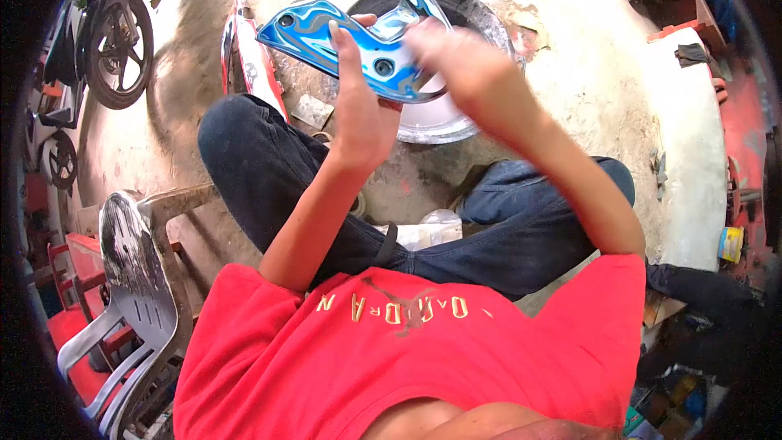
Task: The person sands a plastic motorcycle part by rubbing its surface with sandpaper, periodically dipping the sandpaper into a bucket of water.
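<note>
One blue panel [375, 45], already patterned but seemingly mid-work, fills the grip of the left hand [362, 110]; the right hand [456, 61] is blurred, its grip impossible to tell.

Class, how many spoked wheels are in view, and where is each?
2: the larger wheel at upper left, and the smaller wheel below it, near the left edge. More may be hidden.

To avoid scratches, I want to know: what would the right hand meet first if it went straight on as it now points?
The right hand would probably meet the blue swirl-patterned panel; blur hides whether they touch.
</note>
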Demonstrator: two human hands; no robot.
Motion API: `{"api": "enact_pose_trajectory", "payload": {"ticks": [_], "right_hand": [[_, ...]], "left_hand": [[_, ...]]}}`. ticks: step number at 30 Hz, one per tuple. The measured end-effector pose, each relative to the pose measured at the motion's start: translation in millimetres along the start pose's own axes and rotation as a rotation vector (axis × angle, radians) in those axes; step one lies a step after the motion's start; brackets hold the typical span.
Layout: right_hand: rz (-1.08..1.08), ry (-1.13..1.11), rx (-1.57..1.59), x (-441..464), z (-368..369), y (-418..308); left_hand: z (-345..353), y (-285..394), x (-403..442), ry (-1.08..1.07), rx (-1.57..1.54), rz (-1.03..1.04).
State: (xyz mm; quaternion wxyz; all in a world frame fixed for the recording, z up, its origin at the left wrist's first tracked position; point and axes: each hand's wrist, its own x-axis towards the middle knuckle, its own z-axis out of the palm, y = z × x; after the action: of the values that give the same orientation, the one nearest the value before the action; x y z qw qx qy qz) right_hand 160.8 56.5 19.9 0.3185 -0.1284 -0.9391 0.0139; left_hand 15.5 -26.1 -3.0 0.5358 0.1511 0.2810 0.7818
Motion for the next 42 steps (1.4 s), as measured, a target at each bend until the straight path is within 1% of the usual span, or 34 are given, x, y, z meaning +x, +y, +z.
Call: {"api": "enact_pose_trajectory", "payload": {"ticks": [1,2,4,5,6,7,8,9,10,12,13,14,16,17,18,19,20,22,23,26,27,28,30,31,32,33,34,36,37,38,40,42], "right_hand": [[0.202,-0.053,0.078,0.5,1.9,17.3],[0.248,-0.068,0.086,-2.4,-1.0,24.0],[0.04,0.012,0.075,-4.3,3.1,-4.1],[-0.089,0.043,0.069,-3.7,3.3,-21.6],[-0.131,0.036,0.023,0.4,-3.2,-36.2],[-0.126,0.036,0.018,0.7,-1.6,-24.4],[-0.117,0.035,0.013,0.2,-0.1,-4.5],[0.066,0.026,0.063,0.5,2.5,10.3],[0.284,-0.073,0.173,-3.0,-0.2,18.2],[0.051,0.018,0.1,-11.8,8.0,6.0],[-0.034,0.009,0.108,-7.1,0.5,-16.7],[-0.069,-0.034,0.13,-4.6,-6.3,-34.2],[-0.122,-0.006,0.124,-4.3,-4.2,-16.6],[0.058,-0.048,0.132,-6.8,0.8,1.8],[0.238,-0.093,0.139,-4.3,1.7,14.0],[0.364,-0.143,0.143,-4.5,-1.7,20.8],[0.243,-0.086,0.123,-7.9,-0.1,15.3],[-0.026,0.016,0.087,-8.0,3.2,-12.5],[-0.089,0.028,0.098,-5.6,-1.7,-29.8],[-0.105,0.052,0.065,-3.9,0.7,-0.7],[0.087,0.016,0.076,-9.3,3.9,18.7],[0.361,-0.099,0.138,-6.7,-1.3,27.7],[0.125,0.054,0.05,-12.5,5.9,28.7],[0.015,0.063,0.034,-6.7,0.4,9.8],[-0.089,0.071,0.027,-1.3,-5.9,-20.5],[-0.13,0.053,0.065,3.8,-9.5,-36.4],[-0.06,0.045,0.06,3.2,-7.6,-25.7],[0.079,0.025,0.047,-1.0,-7.6,15.4],[0.35,-0.084,0.092,1.0,-15.1,26.1],[0.449,-0.195,-0.037,-0.8,-18.3,36.3],[0.054,0.044,-0.059,-6.2,-8.2,18.0],[-0.063,0.001,-0.021,-2.5,-12.9,-18.8]], "left_hand": [[4.3,-1.0,-2.7,0.008,0.003,0.003],[3.7,-3.4,-5.3,0.001,0.017,0.005],[2.9,-7.9,-1.5,-0.029,0.04,0.032],[3.8,-7.5,-3.9,0.075,0.109,0.002],[2.0,-7.3,-3.1,0.045,0.112,0.015],[0.3,-7.0,-2.1,0.014,0.115,0.029],[3.7,-7.9,-2.0,-0.03,-0.002,0.003],[8.9,-8.2,-2.9,-0.003,0.002,0.008],[8.2,-9.3,-4.1,-0.011,0.021,0.019],[3.6,-12.7,-1.2,-0.038,0.056,0.052],[-1.8,-13.4,-0.2,0.002,0.028,0.015],[-1.5,-11.3,0.1,0.015,0.052,0.016],[1.7,-5.4,3.6,0.027,0.108,0.013],[2.7,-5.7,3.0,-0.032,0.064,0.019],[3.5,-6.2,2.1,-0.023,0.054,0.016],[4.6,-6.7,1.9,-0.016,0.043,0.013],[5.9,-5.9,3.2,-0.013,0.035,0.009],[6.6,-0.6,2.8,0.017,0.125,0.003],[4.6,2.1,0.7,0.04,0.178,-0.005],[-2.2,-1.1,6.5,-0.096,0.081,0.016],[6.4,1.6,1.3,-0.04,0.04,0.019],[5.5,0.9,-0.8,-0.043,0.037,0.013],[2.3,3.6,2.0,-0.063,0.033,0.007],[3.2,6.3,1.1,-0.09,0.01,-0.032],[2.2,8.2,0.0,-0.038,0.029,-0.063],[4.5,11.7,-0.8,0.021,0.07,-0.08],[6.7,15.2,-0.2,0.076,0.115,-0.098],[3.6,11.8,3.3,0.002,0.017,-0.085],[3.2,9.7,4.2,-0.033,-0.038,-0.076],[3.9,10.6,2.9,-0.031,-0.04,-0.089],[3.8,14.0,4.2,-0.034,-0.053,-0.102],[-3.6,12.1,8.4,-0.063,-0.024,-0.084]]}}
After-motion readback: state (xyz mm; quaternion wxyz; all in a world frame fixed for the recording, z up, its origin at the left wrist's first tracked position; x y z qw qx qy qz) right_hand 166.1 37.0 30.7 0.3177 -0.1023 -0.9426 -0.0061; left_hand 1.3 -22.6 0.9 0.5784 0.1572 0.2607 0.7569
